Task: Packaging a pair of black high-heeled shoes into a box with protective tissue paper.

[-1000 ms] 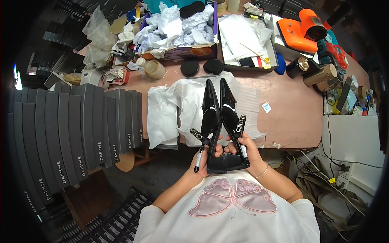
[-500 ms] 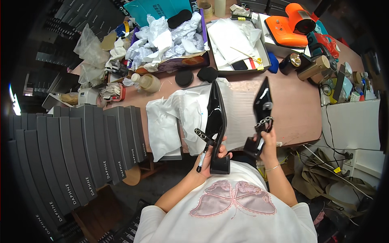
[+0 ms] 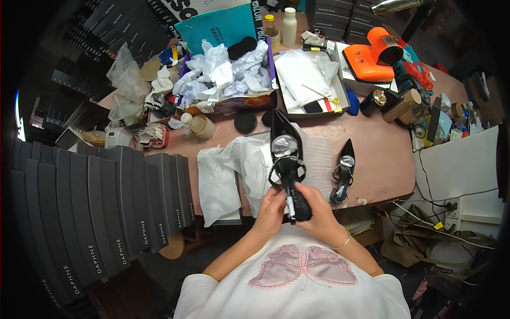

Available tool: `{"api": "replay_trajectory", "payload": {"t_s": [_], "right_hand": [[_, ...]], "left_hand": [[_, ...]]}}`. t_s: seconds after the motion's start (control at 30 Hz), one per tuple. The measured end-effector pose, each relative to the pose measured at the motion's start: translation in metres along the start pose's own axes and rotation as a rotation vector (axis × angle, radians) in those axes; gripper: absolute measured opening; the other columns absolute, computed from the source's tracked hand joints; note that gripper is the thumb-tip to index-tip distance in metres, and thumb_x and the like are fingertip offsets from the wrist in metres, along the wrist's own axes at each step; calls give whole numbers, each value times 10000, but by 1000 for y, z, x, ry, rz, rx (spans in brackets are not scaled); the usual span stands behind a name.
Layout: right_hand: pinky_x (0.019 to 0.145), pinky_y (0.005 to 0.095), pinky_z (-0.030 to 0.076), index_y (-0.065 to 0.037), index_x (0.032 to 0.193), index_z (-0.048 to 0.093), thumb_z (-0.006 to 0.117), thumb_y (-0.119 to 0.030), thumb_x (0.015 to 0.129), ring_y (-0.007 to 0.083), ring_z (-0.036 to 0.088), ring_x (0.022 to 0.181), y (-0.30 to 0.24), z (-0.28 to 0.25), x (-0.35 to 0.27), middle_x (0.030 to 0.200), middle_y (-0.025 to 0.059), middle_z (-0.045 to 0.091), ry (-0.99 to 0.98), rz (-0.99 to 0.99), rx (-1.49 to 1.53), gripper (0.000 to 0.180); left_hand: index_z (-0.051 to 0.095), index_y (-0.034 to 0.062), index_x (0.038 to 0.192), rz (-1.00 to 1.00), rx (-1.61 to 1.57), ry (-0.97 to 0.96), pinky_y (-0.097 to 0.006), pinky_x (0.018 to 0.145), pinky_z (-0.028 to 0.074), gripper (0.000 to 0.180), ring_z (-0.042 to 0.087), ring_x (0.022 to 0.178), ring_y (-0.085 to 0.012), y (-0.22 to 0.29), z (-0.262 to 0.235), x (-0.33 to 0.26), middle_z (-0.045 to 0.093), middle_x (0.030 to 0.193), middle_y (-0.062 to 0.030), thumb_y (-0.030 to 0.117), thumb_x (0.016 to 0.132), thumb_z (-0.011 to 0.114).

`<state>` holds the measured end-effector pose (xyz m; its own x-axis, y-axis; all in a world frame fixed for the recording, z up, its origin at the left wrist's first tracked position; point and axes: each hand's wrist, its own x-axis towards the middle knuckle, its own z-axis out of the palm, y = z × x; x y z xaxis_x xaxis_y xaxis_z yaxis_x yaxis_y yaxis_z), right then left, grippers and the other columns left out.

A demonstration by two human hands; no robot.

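A black pointed-toe shoe (image 3: 287,154) with a chain strap and white paper stuffed in its toe is held over the table's near edge. My left hand (image 3: 271,210) grips its heel end and also holds a thin marker (image 3: 290,204) between the fingers. My right hand (image 3: 319,212) holds the same heel from the right side. The second black shoe (image 3: 344,170) of the pair lies by itself on the pinkish table (image 3: 382,154), to the right of my hands. White tissue paper (image 3: 234,170) is spread under the held shoe.
A row of dark grey shoe boxes (image 3: 95,212) stands at the left. At the back of the table are a box of crumpled white paper (image 3: 223,74), a tray with white sheets (image 3: 308,80), two bottles (image 3: 289,26) and an orange tool (image 3: 377,53). Cables and clutter fill the right.
My right hand has set the second shoe down on the table at the right and come back to the heel of the first shoe, which both hands now hold.
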<state>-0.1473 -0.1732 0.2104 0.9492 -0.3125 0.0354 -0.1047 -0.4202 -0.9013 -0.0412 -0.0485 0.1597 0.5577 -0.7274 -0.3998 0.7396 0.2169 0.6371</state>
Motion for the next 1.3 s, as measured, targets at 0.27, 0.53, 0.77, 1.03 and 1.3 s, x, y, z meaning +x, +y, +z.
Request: {"api": "replay_trajectory", "payload": {"t_s": [0.27,0.53,0.77,1.03,1.3], "right_hand": [[728,433,578,-45,1373,362,692,-312,760,363,586,950,27,3,-19,1057,154,569,-66,318,1771,746],[672,381,593,-51,1322,410,551,-389,893,357,587,913,47,17,-27,1059,171,584,-10,458,1957,563],[767,460,567,-48,1374,359,542,-441,900,399,576,1050,59,16,-32,1158,208,566,-117,478,1884,642],[1037,391,347,12,1439,237,912,-361,486,264,447,1252,36,-79,-7,1381,147,408,-170,67,271,1226],[714,358,545,-27,1340,339,740,-184,691,241,640,774,46,-29,-28,956,171,619,-132,395,970,779]], "left_hand": [[451,127,1291,61,-387,-21,-483,1012,376,627,404,1277,-232,40,-14,13,424,1378,-101,558,854,580],[501,160,1214,-7,-229,253,-492,986,400,592,473,1180,-247,22,-29,2,505,1230,-76,627,850,526],[461,90,1223,-24,-320,264,-494,977,415,691,500,1166,-274,27,-27,0,520,1217,-123,636,814,575],[404,64,1255,184,-41,-21,-441,971,465,514,531,1165,-307,32,-10,-18,523,1228,-163,269,853,650],[476,36,1284,204,1429,260,-413,805,487,468,647,934,-319,171,-164,102,648,1060,-200,331,925,537]]}}
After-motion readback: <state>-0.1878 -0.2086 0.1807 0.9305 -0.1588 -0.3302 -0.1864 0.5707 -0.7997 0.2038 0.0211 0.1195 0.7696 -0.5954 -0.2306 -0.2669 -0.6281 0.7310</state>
